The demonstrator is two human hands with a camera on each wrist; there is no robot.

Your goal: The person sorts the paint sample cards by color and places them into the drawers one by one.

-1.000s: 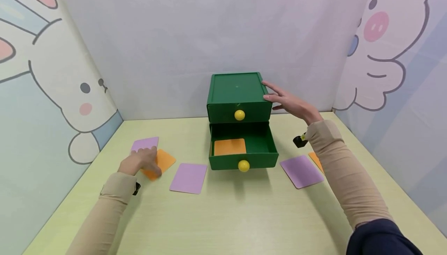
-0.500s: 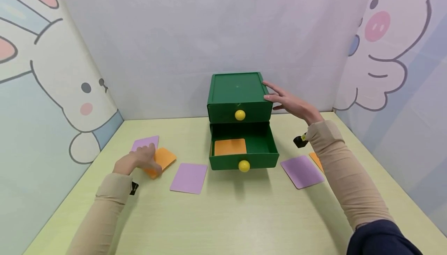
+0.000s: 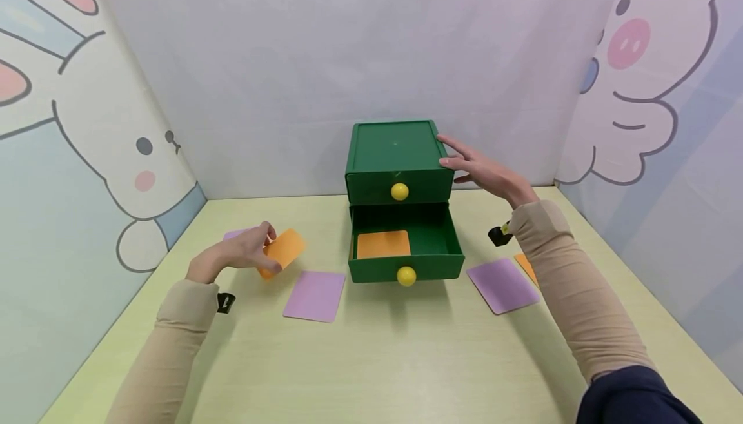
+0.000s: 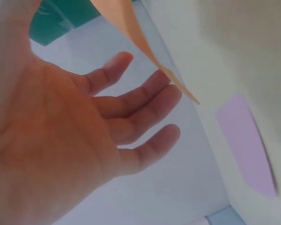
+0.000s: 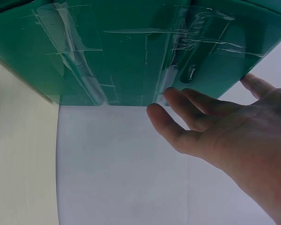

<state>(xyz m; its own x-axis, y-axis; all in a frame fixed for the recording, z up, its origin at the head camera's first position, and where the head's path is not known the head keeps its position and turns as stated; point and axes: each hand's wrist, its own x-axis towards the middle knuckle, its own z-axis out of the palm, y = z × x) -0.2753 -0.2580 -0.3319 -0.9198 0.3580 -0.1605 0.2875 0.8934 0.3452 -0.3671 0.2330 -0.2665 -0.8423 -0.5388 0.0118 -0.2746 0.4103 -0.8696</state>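
Note:
My left hand (image 3: 264, 251) pinches an orange card (image 3: 286, 248), thumb on top and fingers beneath, and holds it tilted just above the table. In the left wrist view the orange card (image 4: 141, 41) shows edge-on over my fingers (image 4: 150, 101). A green two-drawer box (image 3: 397, 153) stands at the table's middle back. Its upper drawer is shut and its lower drawer (image 3: 405, 268) is pulled out with another orange card (image 3: 383, 244) lying inside. My right hand (image 3: 451, 156) rests straight fingers against the box's upper right edge; the right wrist view shows those fingers (image 5: 178, 119) on the green box's wall (image 5: 131, 51).
A purple card (image 3: 314, 295) lies left of the open drawer, and another purple card (image 3: 233, 235) peeks out behind my left hand. Right of the box lie a purple card (image 3: 502, 284) and an orange card (image 3: 524, 264) partly under my right forearm. Cartoon-printed walls enclose three sides.
My left hand has picked the orange card up off the table and moved it slightly up and right. The right hand and the box have not moved.

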